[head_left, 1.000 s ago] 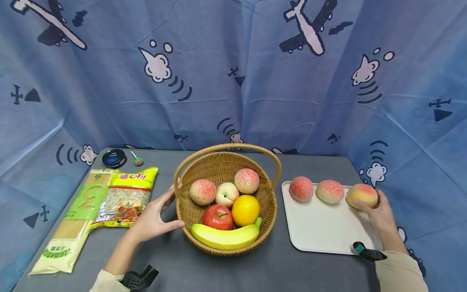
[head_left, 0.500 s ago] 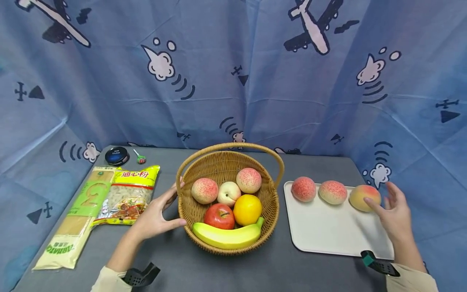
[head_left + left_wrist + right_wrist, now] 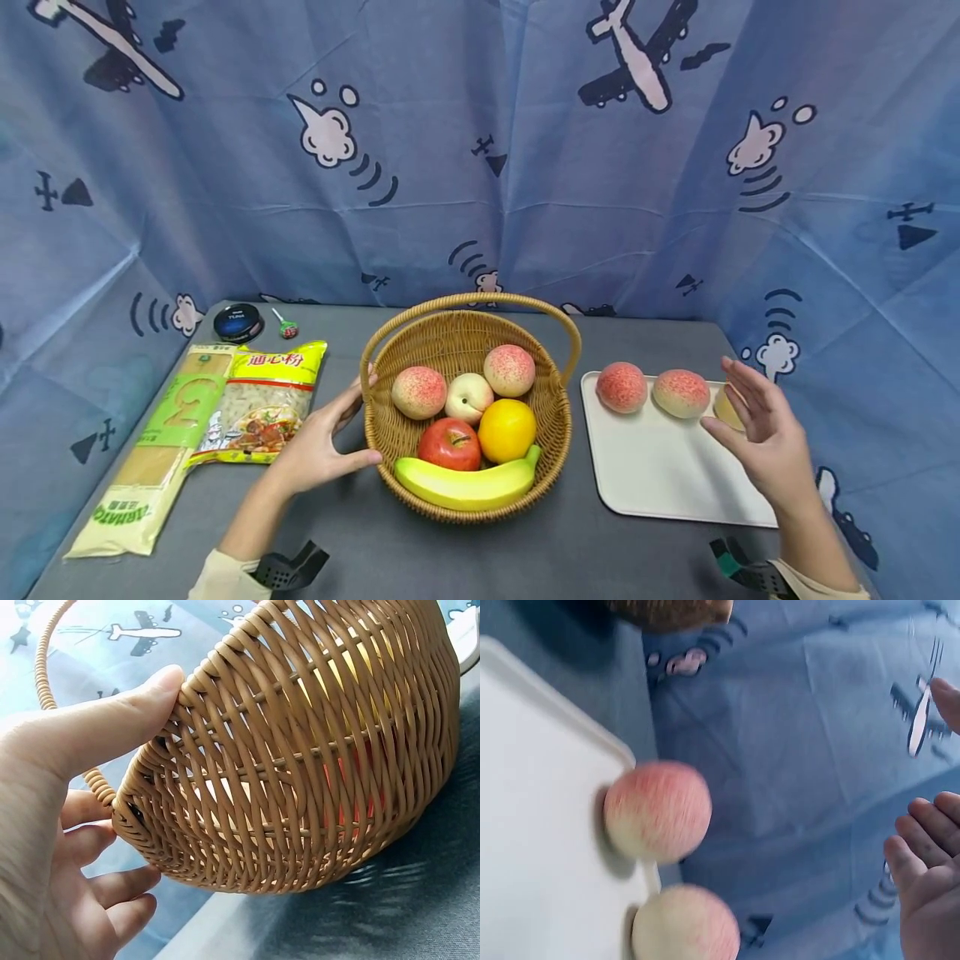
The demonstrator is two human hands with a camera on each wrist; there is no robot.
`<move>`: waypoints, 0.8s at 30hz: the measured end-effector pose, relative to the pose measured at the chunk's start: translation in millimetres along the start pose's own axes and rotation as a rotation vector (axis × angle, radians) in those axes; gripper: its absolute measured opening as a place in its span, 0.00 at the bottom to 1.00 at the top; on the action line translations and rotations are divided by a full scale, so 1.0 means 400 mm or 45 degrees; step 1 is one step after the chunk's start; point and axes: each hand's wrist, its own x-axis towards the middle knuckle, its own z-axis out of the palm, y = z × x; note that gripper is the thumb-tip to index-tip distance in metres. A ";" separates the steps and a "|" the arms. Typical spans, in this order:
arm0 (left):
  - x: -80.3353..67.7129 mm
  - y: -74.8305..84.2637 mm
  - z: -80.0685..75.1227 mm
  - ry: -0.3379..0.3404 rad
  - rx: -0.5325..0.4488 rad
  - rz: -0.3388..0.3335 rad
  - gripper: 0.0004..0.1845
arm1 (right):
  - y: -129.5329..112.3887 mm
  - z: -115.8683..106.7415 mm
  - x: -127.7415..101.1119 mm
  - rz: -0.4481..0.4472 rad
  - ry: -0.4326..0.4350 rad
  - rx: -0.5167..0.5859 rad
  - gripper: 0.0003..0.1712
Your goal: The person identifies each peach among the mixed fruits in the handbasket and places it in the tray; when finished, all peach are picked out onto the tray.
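My left hand (image 3: 318, 454) holds the side of a wicker basket (image 3: 442, 333); its thumb lies on the rim (image 3: 176, 682), its fingers by the handle's foot. Inside are two speckled peaches (image 3: 418, 392), a pale peach (image 3: 459, 403), a red apple (image 3: 448, 446), an orange (image 3: 507, 431) and a banana (image 3: 465, 483). On the right is a white tray (image 3: 667, 467), with a red peach (image 3: 622, 387) and a pink-topped peach (image 3: 681, 393) along its far edge. A yellowish peach (image 3: 724, 410) there is mostly hidden behind my right hand (image 3: 768, 442), which holds nothing, fingers spread.
At the left lie a long pack of noodles (image 3: 150, 467) and a yellow bag of pasta (image 3: 262, 408). Behind them are a round dark tin (image 3: 238, 322) and a lollipop (image 3: 286, 327). A blue curtain (image 3: 420, 167) rises beyond the table (image 3: 570, 550).
My right hand has let go of the yellowish peach, pulled back to the right, then come left in front of it. The left hand has stayed on the basket.
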 end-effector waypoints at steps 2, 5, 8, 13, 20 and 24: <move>0.000 0.000 0.000 0.005 0.003 0.003 0.50 | -0.024 0.026 0.004 -0.064 -0.070 -0.005 0.47; -0.001 -0.001 0.000 0.012 0.005 0.007 0.50 | -0.056 0.064 0.009 -0.131 -0.156 -0.041 0.49; -0.001 -0.002 0.000 0.014 0.001 0.009 0.50 | -0.083 0.100 0.013 -0.169 -0.226 -0.011 0.50; -0.002 -0.003 0.002 0.012 0.002 0.006 0.50 | -0.109 0.157 0.024 -0.256 -0.349 0.118 0.49; -0.001 -0.002 0.002 0.008 0.001 0.007 0.50 | -0.167 0.236 0.053 -0.293 -0.550 0.029 0.50; -0.001 -0.003 0.000 0.013 -0.003 0.014 0.50 | -0.202 0.274 0.083 -0.274 -0.651 -0.033 0.49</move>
